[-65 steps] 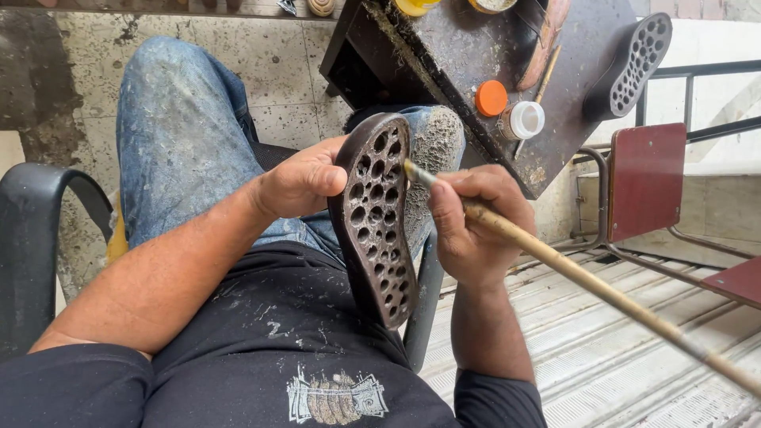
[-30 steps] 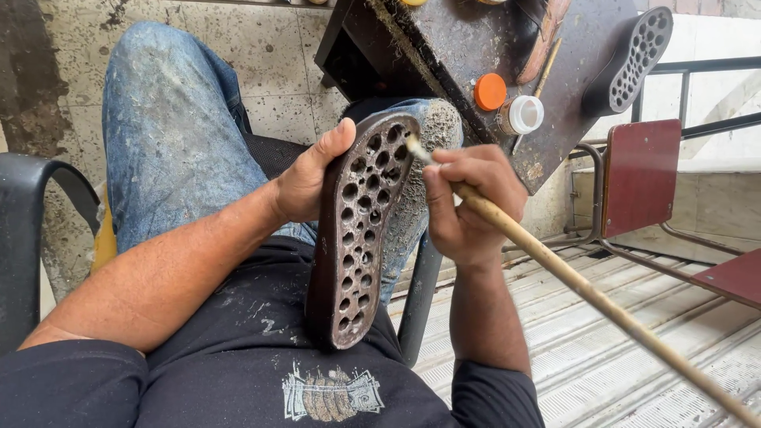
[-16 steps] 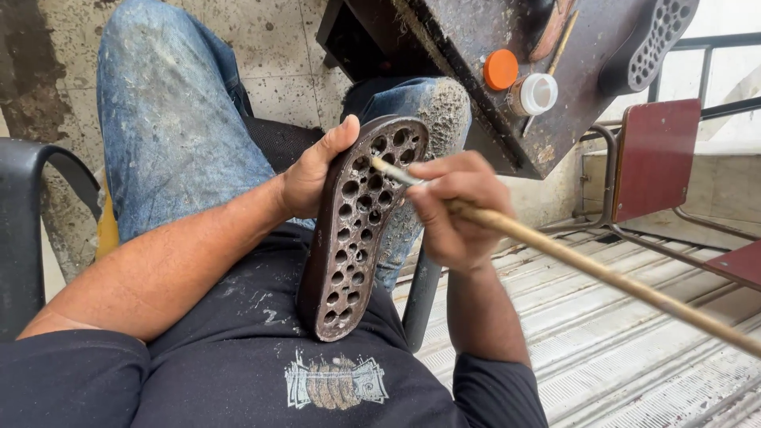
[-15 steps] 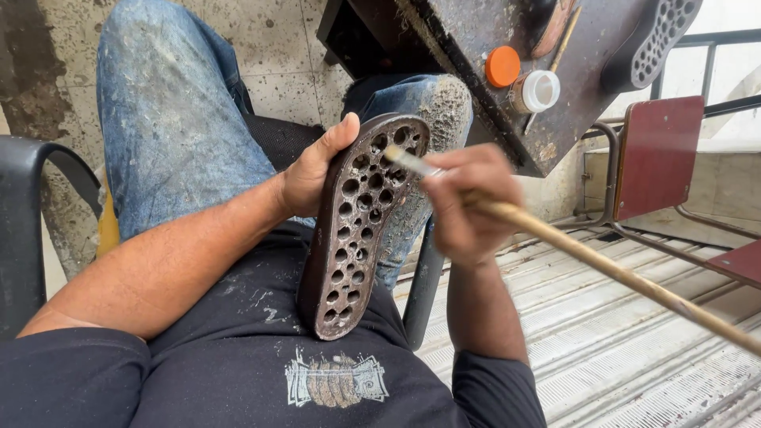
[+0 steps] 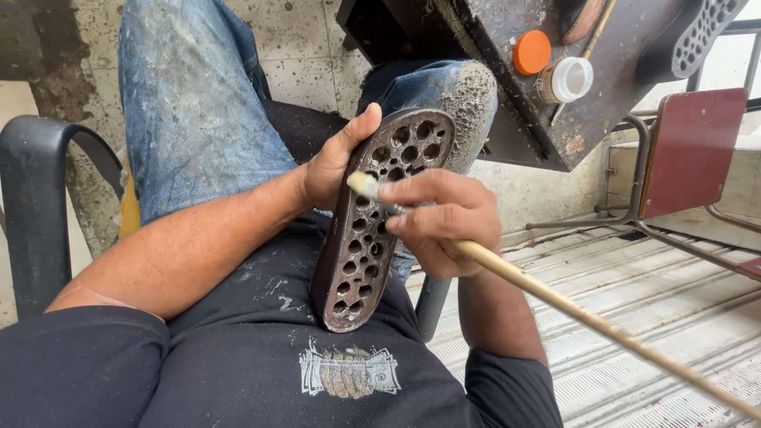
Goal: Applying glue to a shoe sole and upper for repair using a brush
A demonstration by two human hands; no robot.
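Head view, looking down at a seated person's lap. Brown shoe sole, full of round holes, stands propped on the belly, tilted. Left hand wraps its upper edge; keep that hold firm. Right hand pinches a long-handled brush, bristles touching the sole; light, even strokes would suit.

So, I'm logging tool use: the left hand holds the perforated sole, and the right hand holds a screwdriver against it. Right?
Not quite. In the head view the right hand holds a long-handled brush, not a screwdriver. The left hand does hold the perforated sole.
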